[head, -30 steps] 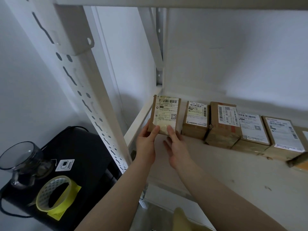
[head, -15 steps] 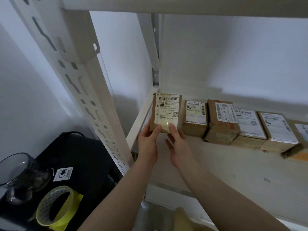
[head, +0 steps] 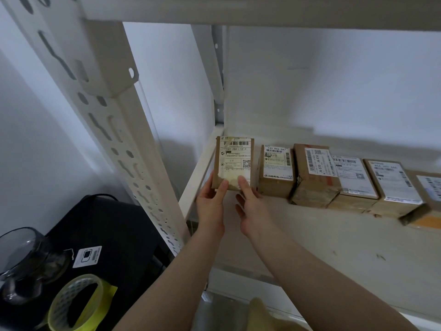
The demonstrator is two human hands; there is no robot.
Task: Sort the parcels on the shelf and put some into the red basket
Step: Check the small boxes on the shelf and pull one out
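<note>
the leftmost parcel (head: 235, 162) stood at the left end of the shelf (head: 334, 240), its white label facing the camera; the label read "280-280-l32" under a barcode, with "l32" lower down and a qr code at the right. its lower part was yellowed and torn. the left hand (head: 211, 206) gripped the parcel's lower left corner, thumb on the front face. the right hand (head: 251, 209) held the lower right edge, one finger laid on the label, the others curled beneath. just beside it stood a second parcel (head: 276, 173) marked "133 r06 0a7", then a third parcel (head: 315, 174) whose label read "j6 s10" twice, then more boxes (head: 381, 185) in a row running right, their print too small to read. no red basket was in view.

left of the shelf post (head: 133, 149), a black case (head: 114, 235) carried a roll of tape (head: 76, 304), a small white tag (head: 87, 256) and a clear glass object (head: 26, 256).

compared with half a second before, the hands kept the same grip, and the parcel's label faced the camera more squarely.
</note>
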